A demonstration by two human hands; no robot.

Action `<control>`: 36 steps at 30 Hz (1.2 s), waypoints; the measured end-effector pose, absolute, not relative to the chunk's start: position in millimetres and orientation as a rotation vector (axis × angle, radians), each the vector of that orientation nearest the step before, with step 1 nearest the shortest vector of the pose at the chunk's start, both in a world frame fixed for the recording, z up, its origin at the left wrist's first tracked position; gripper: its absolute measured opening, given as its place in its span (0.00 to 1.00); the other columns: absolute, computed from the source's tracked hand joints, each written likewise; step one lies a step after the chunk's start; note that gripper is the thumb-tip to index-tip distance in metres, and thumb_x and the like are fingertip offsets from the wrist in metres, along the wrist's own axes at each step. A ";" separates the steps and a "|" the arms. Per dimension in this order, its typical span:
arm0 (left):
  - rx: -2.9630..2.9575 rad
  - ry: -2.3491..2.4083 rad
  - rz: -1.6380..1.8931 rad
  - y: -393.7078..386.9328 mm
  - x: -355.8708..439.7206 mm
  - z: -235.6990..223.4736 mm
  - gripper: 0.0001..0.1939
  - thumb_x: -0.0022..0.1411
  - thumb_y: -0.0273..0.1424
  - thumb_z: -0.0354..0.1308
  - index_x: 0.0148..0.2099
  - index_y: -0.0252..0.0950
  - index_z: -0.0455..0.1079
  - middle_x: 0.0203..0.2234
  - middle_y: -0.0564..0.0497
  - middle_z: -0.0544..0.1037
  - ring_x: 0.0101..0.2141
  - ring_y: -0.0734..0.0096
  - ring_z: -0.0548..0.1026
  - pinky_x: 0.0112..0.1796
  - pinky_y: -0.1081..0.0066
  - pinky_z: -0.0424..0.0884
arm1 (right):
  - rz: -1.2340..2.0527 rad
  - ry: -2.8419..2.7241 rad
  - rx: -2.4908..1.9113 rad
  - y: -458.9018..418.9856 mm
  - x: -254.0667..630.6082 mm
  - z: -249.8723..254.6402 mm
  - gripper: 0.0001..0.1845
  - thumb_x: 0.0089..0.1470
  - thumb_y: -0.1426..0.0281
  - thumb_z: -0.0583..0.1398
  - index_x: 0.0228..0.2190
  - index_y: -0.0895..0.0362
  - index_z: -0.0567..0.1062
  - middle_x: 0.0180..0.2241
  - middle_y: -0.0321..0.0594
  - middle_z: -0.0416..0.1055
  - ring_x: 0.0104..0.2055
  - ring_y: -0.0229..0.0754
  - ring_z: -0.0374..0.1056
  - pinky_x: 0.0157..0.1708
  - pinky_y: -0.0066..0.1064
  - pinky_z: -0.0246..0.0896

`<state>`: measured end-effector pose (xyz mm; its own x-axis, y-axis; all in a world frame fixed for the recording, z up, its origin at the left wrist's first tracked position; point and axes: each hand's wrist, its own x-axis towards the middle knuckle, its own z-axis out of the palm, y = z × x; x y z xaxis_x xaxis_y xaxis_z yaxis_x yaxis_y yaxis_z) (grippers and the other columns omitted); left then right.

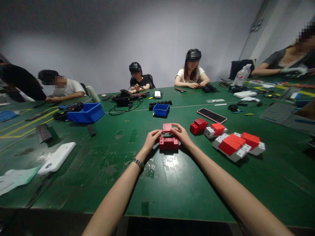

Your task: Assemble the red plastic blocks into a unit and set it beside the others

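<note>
Between the fingertips of my left hand (pixel 153 138) and my right hand (pixel 180 133) is a small red block-shaped cover (pixel 167 127), gripped at its two sides. Just below it, a red block-shaped housing (pixel 168 144) with small round holes rests on the green table (pixel 137 183). A gap shows between the cover and the housing. Right of my hands lie a similar red block (pixel 198 126), a red-and-white block (pixel 216 130) and a cluster of larger red-and-white blocks (pixel 233 144).
A pink-edged phone (pixel 211 115) lies beyond the blocks. Small (pixel 161 109) and large (pixel 86 113) blue bins stand ahead and left. A white power bank (pixel 57 158) with a cable lies at left. Several people sit across the table, among them a person in white (pixel 192 73).
</note>
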<state>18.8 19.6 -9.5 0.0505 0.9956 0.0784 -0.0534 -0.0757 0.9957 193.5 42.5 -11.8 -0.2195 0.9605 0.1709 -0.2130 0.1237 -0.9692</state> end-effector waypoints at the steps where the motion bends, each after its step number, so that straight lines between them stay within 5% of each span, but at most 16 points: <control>1: 1.247 1.101 1.250 19.3 19.1 -9.1 0.19 0.48 0.41 0.63 0.37 0.32 0.75 0.31 0.46 0.78 0.29 0.69 0.73 0.31 0.73 0.67 | 1.352 -1.294 -0.830 42.7 193.5 -11.9 0.25 0.40 0.59 0.64 0.40 0.56 0.68 0.25 0.34 0.73 0.28 0.39 0.69 0.32 0.31 0.61; 36: 1.268 1.098 1.240 19.7 17.9 -9.4 0.16 0.50 0.40 0.62 0.36 0.32 0.75 0.32 0.46 0.78 0.29 0.70 0.74 0.33 0.73 0.67 | 1.333 -1.305 -0.833 39.9 194.3 -10.9 0.23 0.43 0.59 0.63 0.40 0.57 0.68 0.25 0.34 0.72 0.25 0.37 0.68 0.28 0.28 0.60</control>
